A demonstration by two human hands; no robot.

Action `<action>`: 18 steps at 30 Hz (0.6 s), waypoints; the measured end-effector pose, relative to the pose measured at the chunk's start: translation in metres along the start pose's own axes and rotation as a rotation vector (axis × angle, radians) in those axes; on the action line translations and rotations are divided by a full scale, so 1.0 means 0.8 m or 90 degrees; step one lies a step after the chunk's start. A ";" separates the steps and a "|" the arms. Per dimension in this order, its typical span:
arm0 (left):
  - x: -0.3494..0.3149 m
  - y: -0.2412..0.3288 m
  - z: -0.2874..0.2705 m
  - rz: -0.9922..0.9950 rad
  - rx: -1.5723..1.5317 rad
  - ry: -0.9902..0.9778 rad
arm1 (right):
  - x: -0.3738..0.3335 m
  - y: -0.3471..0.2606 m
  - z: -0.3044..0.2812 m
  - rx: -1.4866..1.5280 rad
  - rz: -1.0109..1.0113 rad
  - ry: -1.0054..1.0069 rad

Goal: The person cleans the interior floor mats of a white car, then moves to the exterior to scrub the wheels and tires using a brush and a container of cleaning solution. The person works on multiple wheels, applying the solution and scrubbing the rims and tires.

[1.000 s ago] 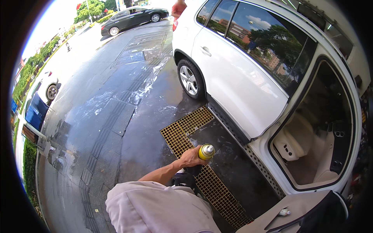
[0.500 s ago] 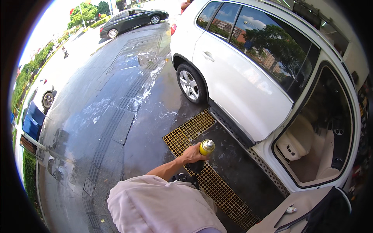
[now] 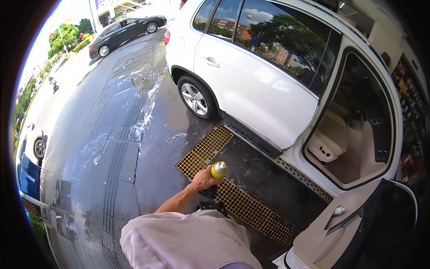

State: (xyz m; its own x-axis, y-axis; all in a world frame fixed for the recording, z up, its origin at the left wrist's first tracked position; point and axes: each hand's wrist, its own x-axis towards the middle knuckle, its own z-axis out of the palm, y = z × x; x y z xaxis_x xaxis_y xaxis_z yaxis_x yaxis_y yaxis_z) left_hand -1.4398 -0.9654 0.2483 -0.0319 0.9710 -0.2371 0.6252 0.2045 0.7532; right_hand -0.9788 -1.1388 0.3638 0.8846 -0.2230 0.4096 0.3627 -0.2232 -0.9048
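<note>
In my left hand (image 3: 205, 179) is a yellow aerosol can (image 3: 219, 171), held upright with its pale metal top and nozzle facing up. The fingers wrap around the can's side, above a strip of yellow floor grating (image 3: 251, 208). My right hand is out of view. Ahead and to the right stands a white car (image 3: 251, 67). Its front door is swung open, and the beige inner door panel (image 3: 329, 233) lies close on my right. A small white bottle (image 3: 339, 210) rests on that panel. Through the doorway a beige seat (image 3: 329, 139) is visible.
A perforated side step (image 3: 286, 168) runs along the car's lower edge. Wet paving with streaks of white foam (image 3: 148, 107) spreads out to the left. Farther off are a black car (image 3: 127, 33) and a partly visible white vehicle (image 3: 33, 145). Stocked shelves (image 3: 412, 107) stand at the far right.
The view has turned to the right, so the car and street sit farther left. More of the open door panel shows. The can stays in my left hand.
</note>
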 end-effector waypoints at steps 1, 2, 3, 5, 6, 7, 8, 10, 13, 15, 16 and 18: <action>-0.001 0.003 0.002 -0.001 -0.002 -0.008 | 0.017 -0.011 -0.014 -0.002 -0.014 0.060; 0.006 0.000 0.010 0.022 0.002 -0.025 | 0.035 -0.021 -0.032 -0.003 -0.029 0.144; 0.008 0.000 0.016 0.023 -0.002 -0.042 | 0.048 -0.027 -0.048 -0.010 -0.040 0.207; 0.016 0.000 0.031 0.041 -0.010 -0.068 | 0.053 -0.034 -0.061 -0.021 -0.051 0.273; 0.015 -0.007 0.032 0.046 -0.010 -0.076 | 0.047 -0.043 -0.067 -0.036 -0.067 0.304; 0.009 0.006 0.028 0.079 -0.045 -0.067 | 0.031 -0.045 -0.059 -0.030 -0.063 0.277; 0.007 0.020 0.022 0.043 -0.030 -0.092 | 0.003 -0.050 -0.031 0.065 -0.046 0.202; 0.019 -0.007 0.026 0.083 -0.105 -0.118 | -0.061 -0.079 0.029 0.177 -0.050 0.059; 0.014 0.011 0.016 0.087 -0.117 -0.153 | -0.114 -0.088 0.111 0.292 -0.073 -0.184; 0.017 0.005 0.016 0.120 -0.134 -0.142 | -0.135 -0.098 0.173 0.346 -0.100 -0.307; 0.021 -0.006 0.015 0.102 -0.168 -0.180 | -0.141 -0.112 0.197 0.332 -0.108 -0.373; 0.031 -0.022 0.014 0.066 -0.244 -0.248 | -0.146 -0.122 0.245 0.246 -0.173 -0.408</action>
State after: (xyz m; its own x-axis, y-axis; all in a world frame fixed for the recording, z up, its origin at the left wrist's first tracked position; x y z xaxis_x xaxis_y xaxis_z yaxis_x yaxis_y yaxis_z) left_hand -1.4431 -0.9465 0.2221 0.3508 0.8855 -0.3045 0.2790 0.2116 0.9367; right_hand -1.0597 -0.9050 0.3816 0.7044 0.4070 0.5815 0.5628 0.1789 -0.8070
